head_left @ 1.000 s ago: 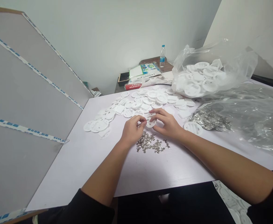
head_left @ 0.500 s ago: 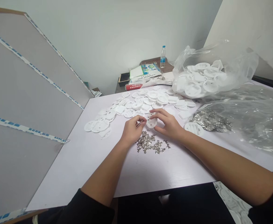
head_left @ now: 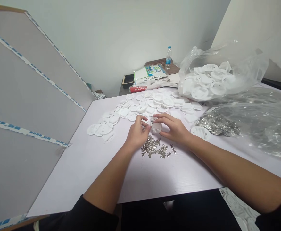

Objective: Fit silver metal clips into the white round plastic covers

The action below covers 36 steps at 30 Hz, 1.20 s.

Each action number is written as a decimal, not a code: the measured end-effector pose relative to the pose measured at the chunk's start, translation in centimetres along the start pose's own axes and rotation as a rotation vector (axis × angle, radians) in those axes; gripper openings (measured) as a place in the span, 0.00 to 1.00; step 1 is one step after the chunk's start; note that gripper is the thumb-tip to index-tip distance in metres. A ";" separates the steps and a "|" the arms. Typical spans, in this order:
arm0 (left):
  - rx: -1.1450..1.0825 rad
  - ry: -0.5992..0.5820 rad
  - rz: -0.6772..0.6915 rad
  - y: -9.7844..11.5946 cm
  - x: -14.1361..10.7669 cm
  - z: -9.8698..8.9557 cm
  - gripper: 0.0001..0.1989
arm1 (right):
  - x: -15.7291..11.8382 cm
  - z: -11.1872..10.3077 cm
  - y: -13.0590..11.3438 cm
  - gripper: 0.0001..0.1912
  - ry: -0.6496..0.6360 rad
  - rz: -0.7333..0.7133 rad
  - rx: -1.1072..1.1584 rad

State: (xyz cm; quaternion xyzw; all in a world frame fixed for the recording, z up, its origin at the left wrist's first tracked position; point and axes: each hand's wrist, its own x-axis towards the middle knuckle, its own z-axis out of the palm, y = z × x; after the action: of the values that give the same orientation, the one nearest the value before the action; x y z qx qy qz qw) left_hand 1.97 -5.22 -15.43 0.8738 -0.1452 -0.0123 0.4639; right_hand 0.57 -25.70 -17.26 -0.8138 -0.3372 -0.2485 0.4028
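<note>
A round white plastic piece [head_left: 156, 127] with slots stands tilted up between my hands, above the table. My right hand [head_left: 175, 129] grips it from the right, with fingers over its upper edge and the thumb at its lower edge. My left hand [head_left: 136, 133] is at its left edge, thumb and fingers bent together; whatever they pinch is too small to make out. Just below my hands lies a heap of small shiny metal clips [head_left: 152, 146]. Behind my hands spreads a pile of similar white plastic pieces [head_left: 142, 104].
At the right stand a clear bag of white pieces [head_left: 209, 80] and a clear bag of metal parts [head_left: 220, 125]. A grey partition [head_left: 34, 106] borders the table [head_left: 87, 173] on the left. Farther back are a water bottle [head_left: 168, 59] and printed packets [head_left: 151, 72].
The white plastic piece has tilted more upright in my right hand. My left fingers have spread slightly and shifted at its left edge.
</note>
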 end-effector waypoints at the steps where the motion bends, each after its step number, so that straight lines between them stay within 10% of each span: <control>1: 0.004 -0.001 0.001 0.1 0.0 0.0 0.14 | 0.0 0.0 0.0 0.19 -0.014 -0.002 0.002; 19: 0.189 0.065 0.109 0.7 -0.1 -0.1 0.04 | 0.0 -0.1 0.2 0.17 0.054 -0.093 -0.004; 36: -0.521 -0.131 -0.150 0.5 0.6 -1.5 0.19 | 0.4 -0.5 -0.3 0.16 0.167 -0.028 0.237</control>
State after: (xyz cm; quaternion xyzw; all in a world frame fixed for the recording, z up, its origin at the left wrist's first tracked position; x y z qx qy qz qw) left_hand 2.63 -4.39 -14.05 0.7308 -0.1017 -0.1403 0.6602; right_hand 0.58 -25.89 -16.55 -0.7323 -0.3407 -0.2795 0.5191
